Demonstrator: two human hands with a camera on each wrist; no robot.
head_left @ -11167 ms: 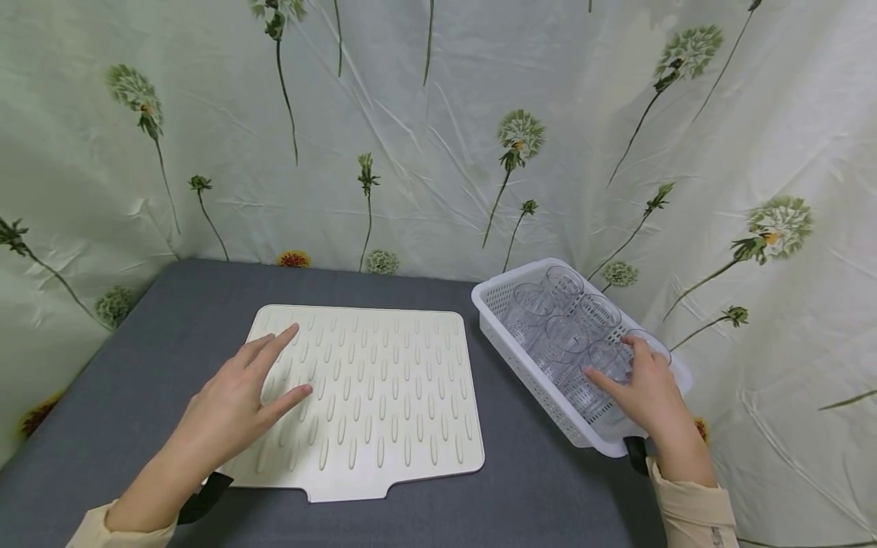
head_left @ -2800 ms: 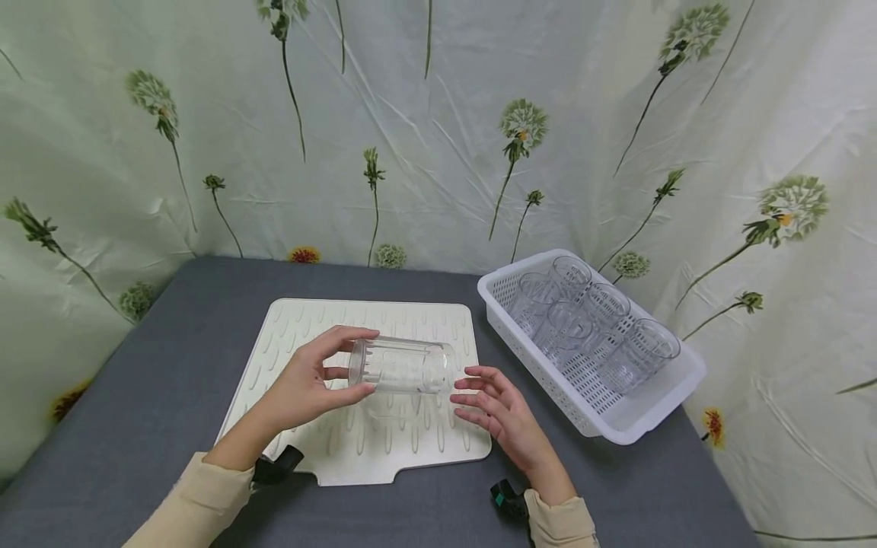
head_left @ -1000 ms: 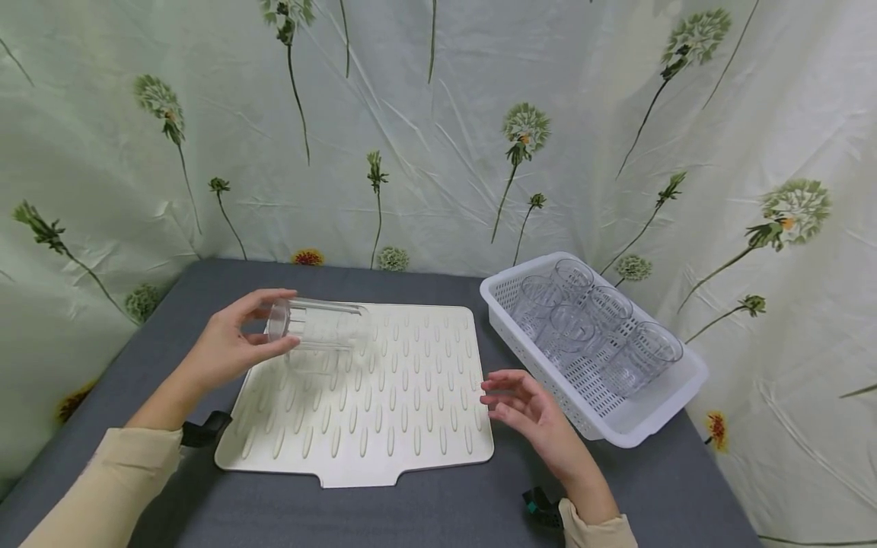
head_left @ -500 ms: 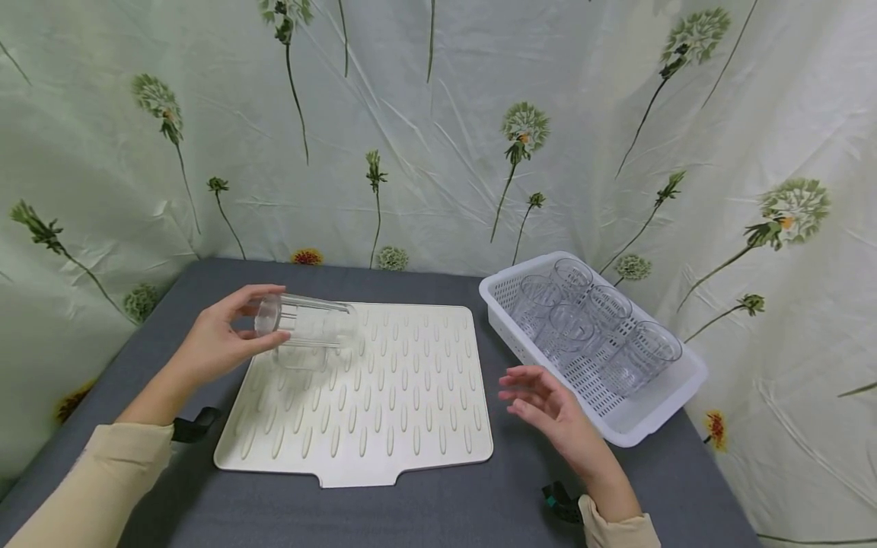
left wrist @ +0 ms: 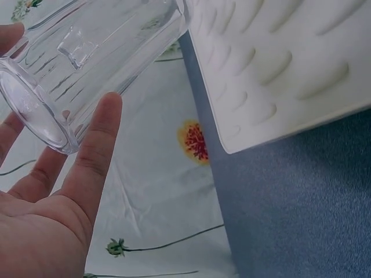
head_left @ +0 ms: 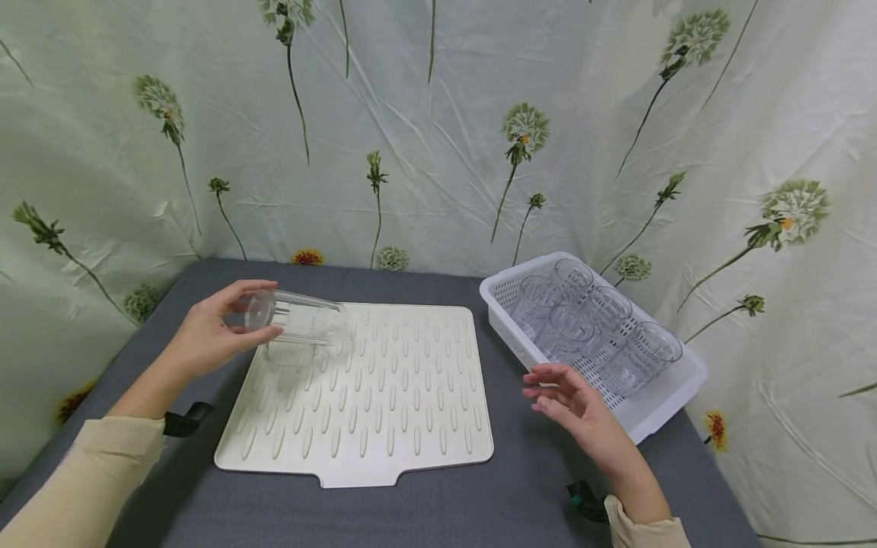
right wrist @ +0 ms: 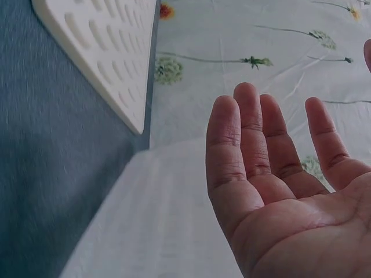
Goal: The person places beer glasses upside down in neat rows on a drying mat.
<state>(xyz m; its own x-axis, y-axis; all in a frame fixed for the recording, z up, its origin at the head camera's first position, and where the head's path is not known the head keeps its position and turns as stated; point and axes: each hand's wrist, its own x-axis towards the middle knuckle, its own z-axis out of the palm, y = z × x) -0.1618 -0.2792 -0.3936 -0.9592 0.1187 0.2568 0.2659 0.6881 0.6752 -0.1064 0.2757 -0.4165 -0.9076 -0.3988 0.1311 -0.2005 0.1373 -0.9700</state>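
Observation:
My left hand [head_left: 212,327] grips a clear drinking glass [head_left: 304,318] by its thick-based end, thumb on one side and fingers on the other. The glass lies on its side in the air, mouth pointing right, over the back left corner of a cream ribbed drying mat [head_left: 384,411]. In the left wrist view the glass [left wrist: 116,58] slants above the palm. My right hand [head_left: 582,415] holds nothing; its fingers are loosely bent, palm turned inward. It hovers beside the front left side of a white perforated basket [head_left: 510,342], overlapping it in the head view.
Several clear glasses [head_left: 572,327] stand in the back and middle of the basket, and one glass [head_left: 651,354] leans near its front right. A dark grey cloth [head_left: 240,517] covers the table. Flower-printed sheeting [head_left: 425,190] rises behind and at both sides.
The glass came out of the basket and passed from centre to the left in my left hand. Lately it has shifted slightly further left, while my right hand has drawn right toward the basket.

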